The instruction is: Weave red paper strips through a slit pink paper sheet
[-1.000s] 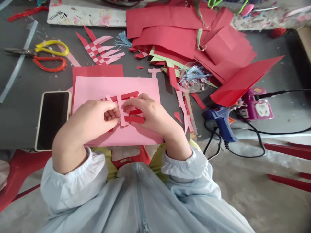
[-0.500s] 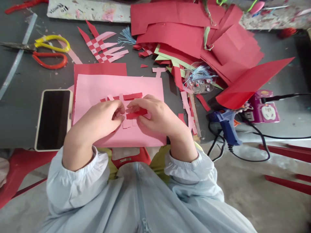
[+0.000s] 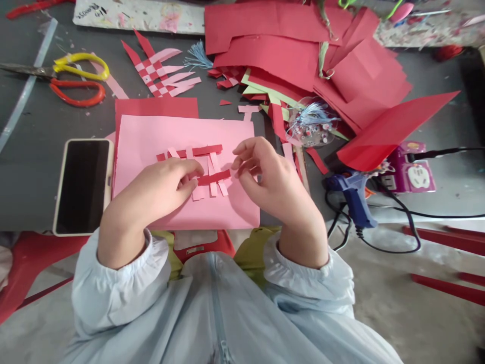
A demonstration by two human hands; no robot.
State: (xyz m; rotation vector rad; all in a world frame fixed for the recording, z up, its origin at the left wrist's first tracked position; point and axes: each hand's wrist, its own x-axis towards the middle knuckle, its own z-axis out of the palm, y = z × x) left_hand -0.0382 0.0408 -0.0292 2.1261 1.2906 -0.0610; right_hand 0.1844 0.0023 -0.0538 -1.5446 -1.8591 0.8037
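Note:
Red and pink paper strips cross in a loose weave on a pink sheet (image 3: 231,215). The upper red strip (image 3: 207,150) and the lower red strip (image 3: 214,177) run roughly sideways, with several pink strips (image 3: 214,162) crossing them. My left hand (image 3: 162,184) covers the weave's left part, its thumb and curled fingers closed at the left end of the lower red strip. To the right of the weave, my right hand (image 3: 265,177) hovers with bent, separated fingers and nothing visible in them. Under the pink sheet, a red sheet (image 3: 155,107) sticks out.
A phone (image 3: 83,187) and scissors (image 3: 76,81) lie to the left. Behind the sheets are a woven paper piece (image 3: 157,73) and stacked red paper (image 3: 265,55). A blue glue gun (image 3: 354,197), its cable and a purple power socket (image 3: 411,169) are at the right.
My right hand has let go of the lower red strip and moved right, away from the weave. The strip's right part and the pink strips there now show. My left hand has barely moved.

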